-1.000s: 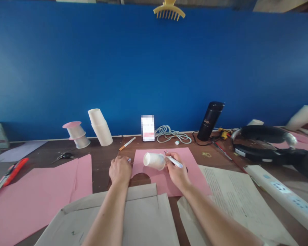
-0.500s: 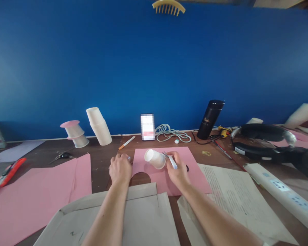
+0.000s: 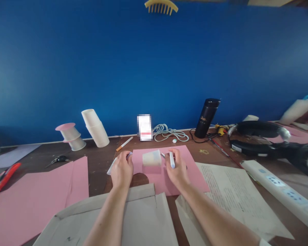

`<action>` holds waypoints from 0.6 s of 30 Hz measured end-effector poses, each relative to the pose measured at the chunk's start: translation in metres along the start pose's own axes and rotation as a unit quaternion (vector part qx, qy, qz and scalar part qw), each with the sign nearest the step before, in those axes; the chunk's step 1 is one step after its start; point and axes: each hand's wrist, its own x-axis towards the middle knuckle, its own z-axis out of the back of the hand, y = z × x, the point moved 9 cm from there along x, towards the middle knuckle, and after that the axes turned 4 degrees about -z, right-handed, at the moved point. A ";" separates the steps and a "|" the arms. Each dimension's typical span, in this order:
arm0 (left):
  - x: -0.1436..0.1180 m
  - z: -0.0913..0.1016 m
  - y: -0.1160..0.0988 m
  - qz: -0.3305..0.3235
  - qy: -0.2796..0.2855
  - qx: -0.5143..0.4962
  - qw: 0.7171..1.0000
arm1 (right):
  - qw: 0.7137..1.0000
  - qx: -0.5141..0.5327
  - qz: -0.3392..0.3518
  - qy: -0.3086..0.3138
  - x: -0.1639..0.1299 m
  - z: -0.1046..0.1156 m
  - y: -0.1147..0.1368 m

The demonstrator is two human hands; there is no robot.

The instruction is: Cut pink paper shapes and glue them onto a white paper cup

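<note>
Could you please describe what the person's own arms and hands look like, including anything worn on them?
Both forearms are bare from the bottom edge of the picture up to the hands; no sleeve shows along them. The left hand and right hand wear no gloves, and no rings, watch or markings can be made out. At the lower right corner a small pale patch sits against the right arm; whether it is a sleeve edge cannot be told.

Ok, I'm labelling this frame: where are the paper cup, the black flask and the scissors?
paper cup (image 3: 151,158), head view, its side wall.
black flask (image 3: 206,118), head view, mid-body.
scissors (image 3: 58,159), head view, the handles.
</note>
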 end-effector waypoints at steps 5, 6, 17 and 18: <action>-0.002 0.013 -0.014 -0.040 -0.057 -0.127 0.989 | 0.984 0.149 0.082 -0.048 -0.009 0.017 0.025; -0.003 0.012 -0.019 -0.049 -0.046 -0.161 0.985 | 0.979 0.172 0.101 -0.033 -0.012 0.016 0.030; -0.018 -0.004 -0.057 -0.165 0.037 -0.279 0.945 | 0.968 0.172 0.173 0.057 -0.029 0.015 0.063; -0.019 -0.005 -0.057 -0.167 0.038 -0.277 0.946 | 0.968 0.173 0.172 0.055 -0.029 0.015 0.063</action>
